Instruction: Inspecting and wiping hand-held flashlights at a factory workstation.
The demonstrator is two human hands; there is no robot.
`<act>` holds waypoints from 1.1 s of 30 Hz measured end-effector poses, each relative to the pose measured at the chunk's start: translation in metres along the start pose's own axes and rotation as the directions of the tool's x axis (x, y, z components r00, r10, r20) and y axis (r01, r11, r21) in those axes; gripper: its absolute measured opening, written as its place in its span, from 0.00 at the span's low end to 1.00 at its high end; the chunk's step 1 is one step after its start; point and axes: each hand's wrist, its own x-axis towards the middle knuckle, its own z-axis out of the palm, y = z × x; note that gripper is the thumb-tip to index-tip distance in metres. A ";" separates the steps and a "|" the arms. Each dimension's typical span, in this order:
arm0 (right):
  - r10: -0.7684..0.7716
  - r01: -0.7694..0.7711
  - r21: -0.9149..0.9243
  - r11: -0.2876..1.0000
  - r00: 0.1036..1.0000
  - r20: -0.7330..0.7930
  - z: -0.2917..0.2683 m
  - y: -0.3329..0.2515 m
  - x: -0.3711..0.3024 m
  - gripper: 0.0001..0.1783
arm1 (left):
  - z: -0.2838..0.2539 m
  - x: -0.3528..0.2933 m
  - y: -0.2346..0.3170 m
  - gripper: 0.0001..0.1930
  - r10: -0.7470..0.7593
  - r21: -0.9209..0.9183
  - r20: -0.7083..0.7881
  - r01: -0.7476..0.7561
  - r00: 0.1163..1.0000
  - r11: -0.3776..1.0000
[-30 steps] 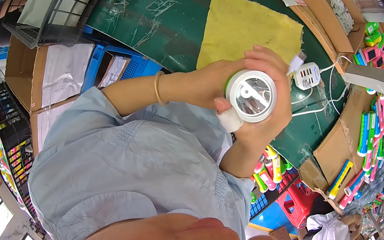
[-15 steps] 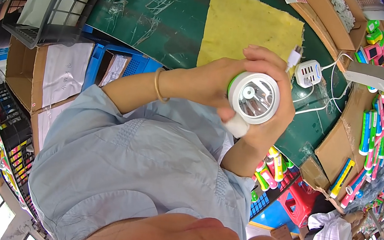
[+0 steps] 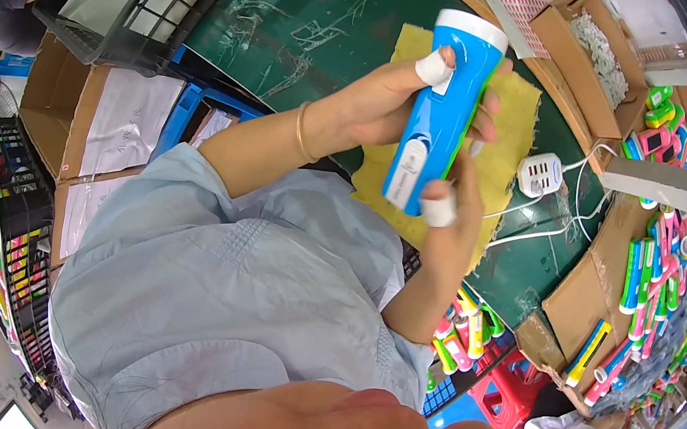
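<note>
Torch [image 3: 440,118]: rigid plastic, likely light, smooth shell may slip. Left hand [image 3: 387,101] grip closed round mid-body; right hand [image 3: 452,204] grip pinches tail end, over table [image 3: 301,22]

The flashlight [image 3: 440,114] was bright blue with a white head rim, a white oval patch low on its body and a thin green edge along one side. White tape wrapped one finger of the left hand [image 3: 392,97] and one of the right hand [image 3: 452,200]. A thin gold bangle [image 3: 303,131] circled the left wrist. The cloth [image 3: 513,120] was mustard yellow, lying on a dark green tabletop [image 3: 301,22] marked with pale scratches. The charger block [image 3: 539,173] and its cables were white. The sleeve [image 3: 200,282] was pale blue, apparently plain. The flashlights [image 3: 649,278] heaped at the right were pink, green, yellow and blue.
</note>
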 end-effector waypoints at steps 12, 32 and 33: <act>-0.249 0.111 -0.610 0.784 0.957 -0.145 0.020 0.014 -0.001 0.24 | 0.002 -0.005 -0.010 0.25 0.117 0.191 -0.039 -0.108 0.992 0.976; 0.216 -0.214 0.499 0.840 0.975 0.054 -0.007 0.030 0.013 0.33 | 0.002 0.000 0.000 0.24 -0.088 0.355 -0.105 0.120 0.991 0.927; 0.217 -0.213 0.554 0.805 0.974 0.059 -0.008 0.033 0.013 0.31 | 0.000 0.000 0.000 0.23 -0.085 0.359 -0.094 0.113 0.992 0.927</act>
